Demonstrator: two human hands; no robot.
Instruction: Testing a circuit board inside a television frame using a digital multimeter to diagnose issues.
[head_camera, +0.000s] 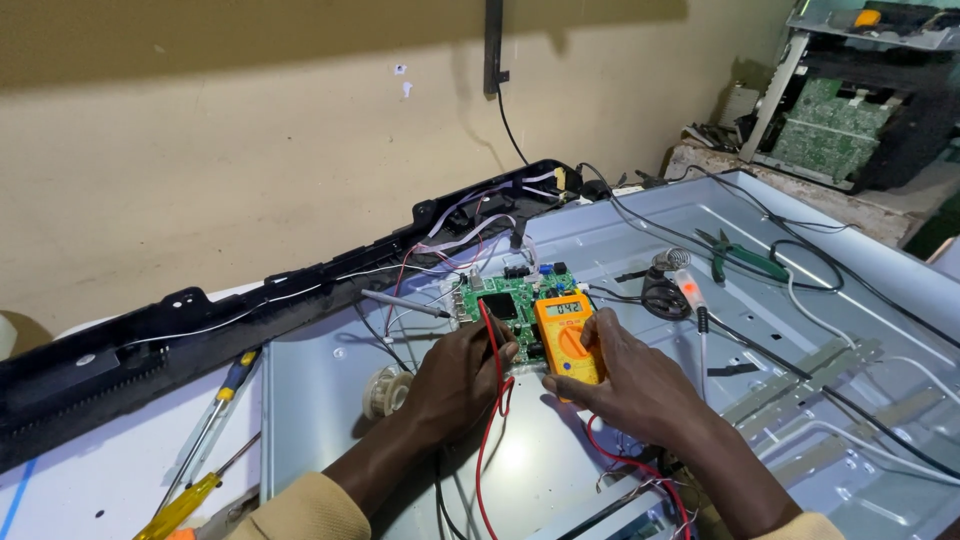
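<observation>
My right hand (633, 382) grips an orange multimeter (567, 336) with a small display, holding it upright at the edge of a green circuit board (507, 303). My left hand (462, 375) is closed around a red probe lead (493, 345) whose tip touches the board. Red wires run from the meter down between my arms. The board sits on the grey metal back panel (560, 460) of a flat screen.
A black plastic frame strip (180, 330) lies along the wall at left. Screwdrivers (205, 430) rest on the white surface at lower left. Green-handled pliers (740, 257), a soldering iron stand (668, 275) and several cables lie on the panel at right. Another opened device (850, 110) stands at top right.
</observation>
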